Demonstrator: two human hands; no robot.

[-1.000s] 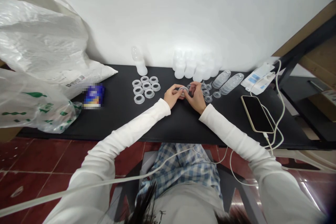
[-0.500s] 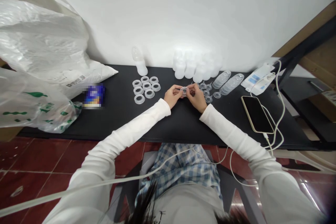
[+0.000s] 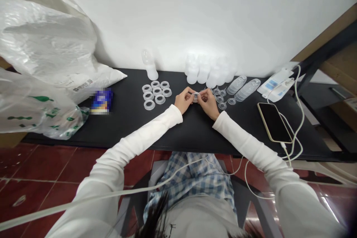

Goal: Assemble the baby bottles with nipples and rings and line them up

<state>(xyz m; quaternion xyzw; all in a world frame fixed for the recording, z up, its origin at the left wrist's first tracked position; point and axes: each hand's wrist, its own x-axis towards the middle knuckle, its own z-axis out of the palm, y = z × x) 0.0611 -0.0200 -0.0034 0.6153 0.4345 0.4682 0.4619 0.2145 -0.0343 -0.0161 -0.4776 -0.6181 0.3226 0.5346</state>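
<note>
Translucent ring (image 3: pixel 196 97): the fingers of our left hand (image 3: pixel 183 101) and right hand (image 3: pixel 210 104) pinch it; we should grip opposite sides evenly, avoiding tilt.

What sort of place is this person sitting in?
Probably a small work spot, though I can't tell if it's a home or workshop. There's a black table against a white wall, with plastic rings and whitish bottles grouped on it.

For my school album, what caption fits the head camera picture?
Left hand and right hand hold a clear ring at a black table.
</note>
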